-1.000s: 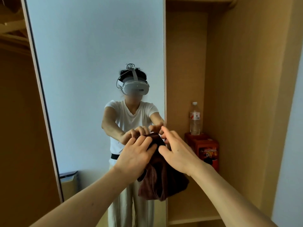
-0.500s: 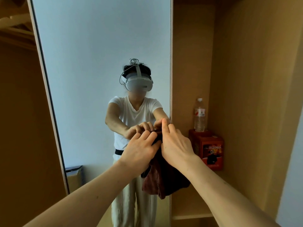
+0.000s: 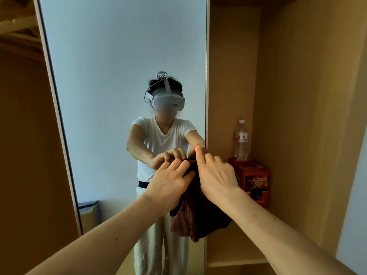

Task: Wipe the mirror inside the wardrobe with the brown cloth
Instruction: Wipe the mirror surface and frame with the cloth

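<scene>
At mirror's right edge: brown cloth bunched, gripped by left hand and right hand. Raised slightly versus a second ago, right forefinger now extended. Wiping seemingly about to start.

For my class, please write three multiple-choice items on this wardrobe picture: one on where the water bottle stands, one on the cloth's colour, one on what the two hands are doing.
1. Where does the water bottle stand?
A. On the red box in the wardrobe
B. On the floor before the mirror
C. In the person's left hand

2. What colour is the cloth?
A. White
B. Dark brown
C. Blue

3. What are the hands doing?
A. Hanging empty at the sides
B. One holds the bottle
C. Both are at the cloth's top edge, by the mirror's right edge

Answers: 1 A, the bottle's base rests on the red box. 2 B, it hangs dark brown. 3 C, the left hand and right hand meet at the cloth against the mirror.
</scene>
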Available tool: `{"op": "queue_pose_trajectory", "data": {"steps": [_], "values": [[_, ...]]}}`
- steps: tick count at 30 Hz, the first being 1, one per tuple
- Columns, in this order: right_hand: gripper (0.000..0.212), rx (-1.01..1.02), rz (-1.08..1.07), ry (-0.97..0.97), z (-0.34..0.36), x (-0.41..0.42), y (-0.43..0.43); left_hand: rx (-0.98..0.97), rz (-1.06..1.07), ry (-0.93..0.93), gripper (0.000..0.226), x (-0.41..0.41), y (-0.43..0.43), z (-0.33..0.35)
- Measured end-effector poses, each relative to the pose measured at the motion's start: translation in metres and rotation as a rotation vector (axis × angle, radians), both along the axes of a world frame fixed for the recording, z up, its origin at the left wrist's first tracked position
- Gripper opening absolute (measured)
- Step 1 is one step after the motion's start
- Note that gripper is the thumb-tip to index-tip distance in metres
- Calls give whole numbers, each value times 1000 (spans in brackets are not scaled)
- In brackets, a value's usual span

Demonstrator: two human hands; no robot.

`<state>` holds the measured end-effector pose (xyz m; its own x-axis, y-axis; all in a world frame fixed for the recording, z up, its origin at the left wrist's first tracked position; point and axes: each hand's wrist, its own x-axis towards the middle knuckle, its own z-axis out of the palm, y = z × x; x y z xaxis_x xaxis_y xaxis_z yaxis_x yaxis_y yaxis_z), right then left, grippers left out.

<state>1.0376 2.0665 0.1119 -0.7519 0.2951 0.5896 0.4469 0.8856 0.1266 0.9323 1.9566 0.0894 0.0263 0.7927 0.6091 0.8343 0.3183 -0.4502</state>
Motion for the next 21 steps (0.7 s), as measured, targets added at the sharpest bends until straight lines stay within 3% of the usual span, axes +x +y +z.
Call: {"op": "queue_pose_trajectory", "data": {"steps": [4,7,10,13,16,18,19,21], "values": [[72,-17,-22,3,11,1,9,10,19,-19,52,1,-1,-1],[72,-101,15,-139,-4,17,-1,8,61,-42,49,1,1,-1],[42,-387,106,-88,-14,37,-1,-9,84,-142,46,5,-3,1],[44,-618,216,57,-5,51,-12,22,140,-433,37,13,-6,11],[48,-543,245,-3,3,53,-23,138,125,-794,22,24,-4,29],[28,-548,259,32,12,52,-20,172,99,-995,11,25,-5,39],[20,-617,287,67,17,53,-16,177,88,-1103,10,26,-7,41],[26,-844,353,140,26,54,-10,210,44,-1300,10,25,-16,43]]}}
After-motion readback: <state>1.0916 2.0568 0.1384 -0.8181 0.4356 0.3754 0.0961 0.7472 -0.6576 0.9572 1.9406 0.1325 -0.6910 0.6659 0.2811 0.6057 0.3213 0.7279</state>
